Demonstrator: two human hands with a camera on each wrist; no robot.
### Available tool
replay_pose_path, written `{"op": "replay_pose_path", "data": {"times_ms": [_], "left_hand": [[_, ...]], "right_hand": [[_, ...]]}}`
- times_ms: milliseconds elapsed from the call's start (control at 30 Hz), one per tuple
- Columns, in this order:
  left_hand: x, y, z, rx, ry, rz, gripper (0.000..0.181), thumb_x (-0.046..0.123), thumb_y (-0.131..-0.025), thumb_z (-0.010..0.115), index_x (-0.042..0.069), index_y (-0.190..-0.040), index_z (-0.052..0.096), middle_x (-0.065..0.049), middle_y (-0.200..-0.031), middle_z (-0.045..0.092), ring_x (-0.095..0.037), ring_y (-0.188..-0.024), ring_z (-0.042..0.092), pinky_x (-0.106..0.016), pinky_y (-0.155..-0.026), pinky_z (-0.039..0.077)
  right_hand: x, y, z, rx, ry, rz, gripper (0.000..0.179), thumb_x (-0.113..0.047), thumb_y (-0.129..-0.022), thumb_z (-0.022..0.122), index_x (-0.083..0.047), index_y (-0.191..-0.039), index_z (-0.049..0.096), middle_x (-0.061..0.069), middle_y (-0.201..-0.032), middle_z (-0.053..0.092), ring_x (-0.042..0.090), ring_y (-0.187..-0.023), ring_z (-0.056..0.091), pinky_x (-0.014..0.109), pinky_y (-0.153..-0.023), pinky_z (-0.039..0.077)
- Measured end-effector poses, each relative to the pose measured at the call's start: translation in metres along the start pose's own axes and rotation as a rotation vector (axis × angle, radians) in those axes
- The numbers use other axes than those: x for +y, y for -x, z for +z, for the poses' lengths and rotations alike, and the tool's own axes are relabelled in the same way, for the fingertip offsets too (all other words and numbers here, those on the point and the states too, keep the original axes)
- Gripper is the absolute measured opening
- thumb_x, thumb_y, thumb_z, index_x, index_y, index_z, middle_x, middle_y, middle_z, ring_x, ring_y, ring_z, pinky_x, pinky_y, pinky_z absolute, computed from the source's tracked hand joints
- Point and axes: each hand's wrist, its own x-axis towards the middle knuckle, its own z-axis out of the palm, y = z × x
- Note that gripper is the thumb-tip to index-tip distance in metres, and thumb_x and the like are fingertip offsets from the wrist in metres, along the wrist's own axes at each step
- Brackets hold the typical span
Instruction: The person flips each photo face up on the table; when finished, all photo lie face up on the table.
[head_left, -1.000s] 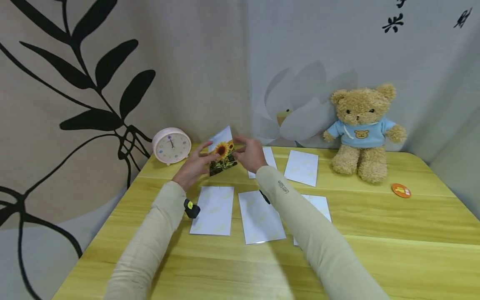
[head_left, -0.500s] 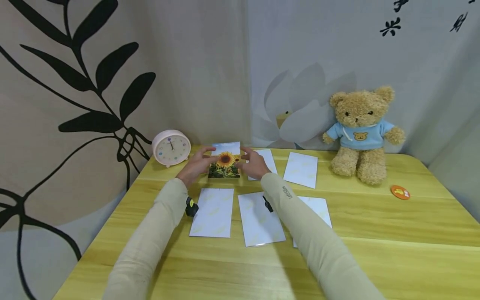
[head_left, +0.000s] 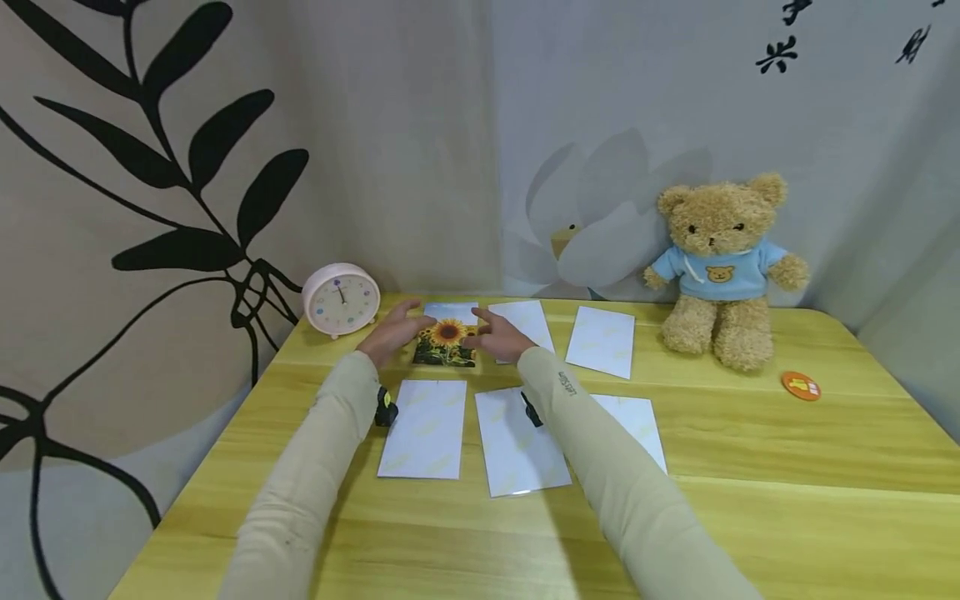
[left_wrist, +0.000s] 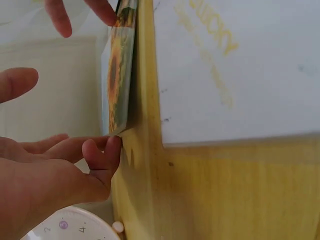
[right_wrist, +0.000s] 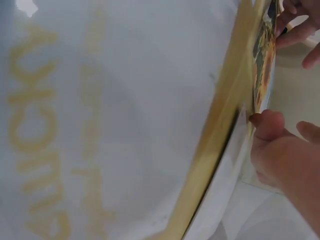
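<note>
A sunflower photo (head_left: pixel 447 337) lies face up in the back row of the table, shown in the head view between the two hands. The left hand (head_left: pixel 393 335) is at its left edge, fingers spread. In the left wrist view, left fingertips (left_wrist: pixel 114 145) are at the photo's near corner. The right hand (head_left: pixel 506 338) is on the other side, its fingers extended; in the right wrist view a fingertip is beside the photo's edge. Neither hand grips it. A white card (head_left: pixel 527 321), face down, is partly behind the right hand.
Further white cards lie face down: one at the back (head_left: pixel 601 342), and a front row with a left card (head_left: pixel 423 429), a middle card (head_left: pixel 517 450) and a right card partly under the right sleeve. A pink clock (head_left: pixel 342 300), a teddy bear (head_left: pixel 722 267) and an orange disc (head_left: pixel 801 386) stand around.
The sunflower photo, held tilted up between both hands a second ago, has come down flat on the table. Both hands have loosened and their fingers have spread beside it.
</note>
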Motion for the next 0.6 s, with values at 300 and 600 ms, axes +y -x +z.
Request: {"op": "replay_pose_path", "data": {"times_ms": [300, 600], "left_hand": [[0.0, 0.005, -0.004, 0.006, -0.002, 0.005, 0.076, 0.033, -0.104, 0.048, 0.015, -0.163, 0.004, -0.017, -0.168, 0.015, -0.042, -0.151, 0.027, -0.058, -0.124, 0.023], [0.022, 0.012, 0.012, -0.119, 0.174, 0.109, 0.052, 0.023, -0.107, 0.043, 0.007, -0.155, 0.032, -0.024, -0.159, 0.033, -0.042, -0.143, 0.042, -0.051, -0.122, 0.033]], "right_hand": [[-0.005, 0.004, -0.008, 0.041, 0.053, 0.019, 0.077, -0.035, -0.1, 0.06, -0.025, -0.163, 0.016, 0.018, -0.163, 0.032, 0.034, -0.151, 0.034, 0.053, -0.119, 0.037], [0.009, 0.014, -0.047, 0.146, 0.362, -0.031, 0.064, -0.03, -0.102, 0.057, -0.014, -0.159, 0.03, 0.017, -0.157, 0.044, 0.034, -0.141, 0.048, 0.049, -0.115, 0.043]]}}
